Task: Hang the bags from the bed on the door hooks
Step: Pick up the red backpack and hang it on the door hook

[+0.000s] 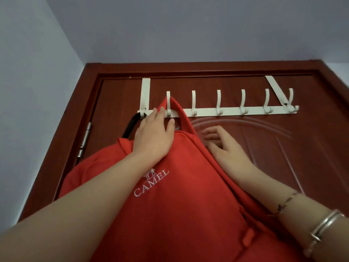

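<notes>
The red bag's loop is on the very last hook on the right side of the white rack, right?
No. The head view shows the red bag's loop on the second hook from the left of the white rack, not the rightmost.

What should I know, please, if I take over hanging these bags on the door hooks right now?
Left hand: open, flat on the red bag near its top.
Right hand: open, beside the bag, against the door.
The bag's loop sits over the second hook of the white rack; a black strap hangs at the first.
Done: red bag hooked.
Left: let go gently; other bags are out of view.
</notes>
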A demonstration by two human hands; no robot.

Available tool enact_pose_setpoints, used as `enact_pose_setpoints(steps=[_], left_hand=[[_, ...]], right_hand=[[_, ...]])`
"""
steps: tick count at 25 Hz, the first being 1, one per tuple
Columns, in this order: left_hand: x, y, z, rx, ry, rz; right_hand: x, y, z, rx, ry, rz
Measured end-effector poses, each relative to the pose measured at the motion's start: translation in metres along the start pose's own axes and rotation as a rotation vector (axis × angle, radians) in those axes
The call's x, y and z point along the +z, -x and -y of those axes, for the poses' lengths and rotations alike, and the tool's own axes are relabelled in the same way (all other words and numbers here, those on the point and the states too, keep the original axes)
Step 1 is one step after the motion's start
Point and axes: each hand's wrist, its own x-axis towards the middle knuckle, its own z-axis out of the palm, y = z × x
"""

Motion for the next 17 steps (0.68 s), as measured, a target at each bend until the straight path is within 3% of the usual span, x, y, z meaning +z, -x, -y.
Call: enact_pose_setpoints(steps=[3,8,12,17], left_hand=[[0.004,0.035,-0.019,0.063,-0.049,-0.005],[-0.003,0.081,-0.087,0.151,0.077,0.089],[-0.008,0.12,-0.172,0.145,0.238,0.168],[-0.014,0.209,-0.32,0.03,0.646,0.37]], right_hand=[[-0.025,0.02,-0.001,0.064,0.057,0.01],[-0.108,0.058,0.013,0.202,0.166,0.047],[-0.224,0.124,0.043,0.317,0.343,0.082],[-0.396,0.243,0.099,0.589,0.532,0.091]])
